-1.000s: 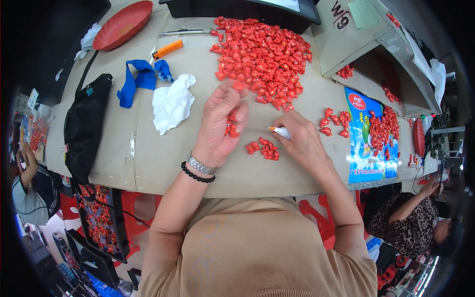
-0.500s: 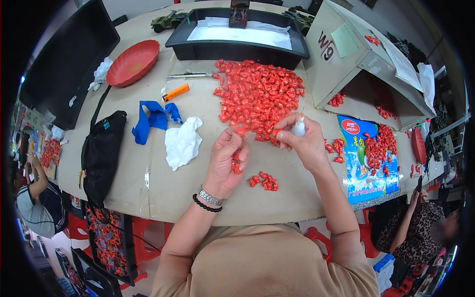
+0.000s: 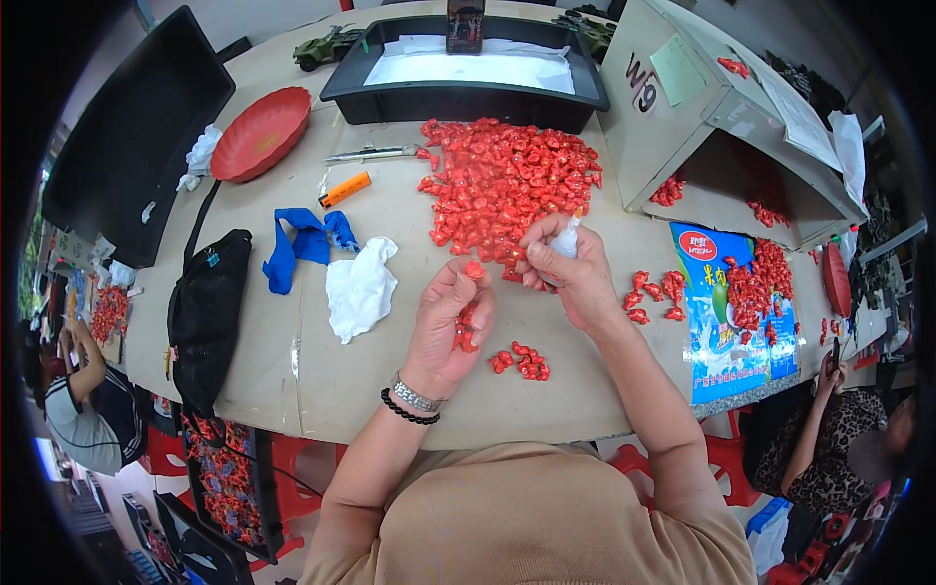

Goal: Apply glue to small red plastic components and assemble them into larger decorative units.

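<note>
Left hand (image 3: 450, 327): my fingers cup several red wrapped candies (image 3: 466, 327), frame centre.
Right hand (image 3: 565, 268): my fingers are clamped on a small white piece (image 3: 567, 237).
Candy pile (image 3: 507, 180): upper centre of the counter (image 3: 390, 390).

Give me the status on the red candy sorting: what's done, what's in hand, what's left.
Looks done: only a small cluster of red candies lies set apart near the table edge. In hand: the left hand cups several red pieces and pinches one at its fingertips, while the right hand grips a small white object at the edge of the big heap. Left: the large red pile looks almost whole, so most remains.
</note>
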Motion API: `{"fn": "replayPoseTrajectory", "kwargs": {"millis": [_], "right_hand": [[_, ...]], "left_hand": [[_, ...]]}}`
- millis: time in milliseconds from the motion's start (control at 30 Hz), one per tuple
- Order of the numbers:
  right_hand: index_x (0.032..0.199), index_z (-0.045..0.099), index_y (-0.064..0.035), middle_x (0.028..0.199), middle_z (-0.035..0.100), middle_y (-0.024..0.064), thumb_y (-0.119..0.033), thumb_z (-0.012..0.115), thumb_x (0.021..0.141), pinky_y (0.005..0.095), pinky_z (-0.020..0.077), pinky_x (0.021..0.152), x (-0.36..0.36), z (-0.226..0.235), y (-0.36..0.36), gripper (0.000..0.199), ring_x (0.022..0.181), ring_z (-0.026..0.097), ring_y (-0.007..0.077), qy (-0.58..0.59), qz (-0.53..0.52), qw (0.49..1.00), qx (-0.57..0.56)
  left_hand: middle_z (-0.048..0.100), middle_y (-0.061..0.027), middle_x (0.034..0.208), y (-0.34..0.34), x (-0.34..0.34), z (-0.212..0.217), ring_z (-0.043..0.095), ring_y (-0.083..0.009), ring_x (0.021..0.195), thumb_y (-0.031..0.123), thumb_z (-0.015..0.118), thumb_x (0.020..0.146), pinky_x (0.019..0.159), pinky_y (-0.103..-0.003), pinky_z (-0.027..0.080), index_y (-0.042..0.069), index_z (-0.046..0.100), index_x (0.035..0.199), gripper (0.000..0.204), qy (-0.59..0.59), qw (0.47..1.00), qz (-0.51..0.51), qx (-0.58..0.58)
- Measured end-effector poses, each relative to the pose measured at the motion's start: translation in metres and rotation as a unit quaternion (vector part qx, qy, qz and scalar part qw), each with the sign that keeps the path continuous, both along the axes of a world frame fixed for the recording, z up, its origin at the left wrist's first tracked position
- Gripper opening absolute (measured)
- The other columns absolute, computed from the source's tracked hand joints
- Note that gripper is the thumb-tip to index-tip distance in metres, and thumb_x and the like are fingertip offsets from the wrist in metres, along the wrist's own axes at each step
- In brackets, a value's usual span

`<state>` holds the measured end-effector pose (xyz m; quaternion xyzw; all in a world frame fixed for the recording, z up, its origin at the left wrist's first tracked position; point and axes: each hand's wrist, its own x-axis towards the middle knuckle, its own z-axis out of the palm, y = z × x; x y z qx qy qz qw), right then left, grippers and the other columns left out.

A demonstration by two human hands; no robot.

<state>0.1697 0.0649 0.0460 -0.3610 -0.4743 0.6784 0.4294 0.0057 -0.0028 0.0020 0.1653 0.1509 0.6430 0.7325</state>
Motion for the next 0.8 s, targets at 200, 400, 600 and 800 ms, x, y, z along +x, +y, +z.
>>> {"fn": "replayPoseTrajectory", "kwargs": {"millis": [200,400,600,800], "right_hand": [[0.090,0.057,-0.0048,0.077,0.062,0.0031,-0.006,0.067,0.082,0.0213,0.0445,0.054,0.006,-0.002,-0.001,0.012,0.066,0.062,0.0106,-0.031,-0.015,0.996,0.077],[0.091,0.062,-0.0022,0.080,0.064,0.0043,0.003,0.067,0.078,0.0205,0.0433,0.053,0.006,0.000,-0.004,0.015,0.069,0.063,0.0104,-0.045,-0.014,0.995,0.091],[0.089,0.066,0.0015,0.086,0.065,0.0062,0.006,0.064,0.076,0.0248,0.0530,0.071,0.005,0.005,-0.007,0.014,0.077,0.064,0.0120,-0.082,-0.025,0.994,0.074],[0.086,0.069,-0.0011,0.080,0.064,0.0028,0.007,0.064,0.073,0.0242,0.0502,0.069,0.003,0.005,-0.009,0.015,0.075,0.061,0.0107,-0.121,-0.033,0.976,0.180]], "left_hand": [[0.064,-0.0057,0.094,0.000,0.001,0.001,0.047,-0.0098,0.055,0.018,0.058,0.092,0.039,-0.020,0.037,0.007,0.057,0.099,0.013,0.042,0.999,-0.007,-0.019],[0.063,-0.0064,0.091,-0.001,0.002,0.002,0.047,-0.0087,0.053,0.016,0.058,0.092,0.040,-0.019,0.036,0.006,0.056,0.100,0.013,0.097,0.995,0.010,-0.032],[0.060,-0.0054,0.087,0.000,0.004,0.007,0.046,-0.0069,0.051,0.016,0.058,0.092,0.039,-0.019,0.034,0.005,0.055,0.101,0.015,0.186,0.980,0.053,-0.036],[0.060,-0.0039,0.084,-0.002,0.008,0.010,0.047,-0.0057,0.051,0.017,0.060,0.091,0.039,-0.018,0.033,0.004,0.056,0.101,0.017,0.236,0.969,0.051,-0.048]]}}
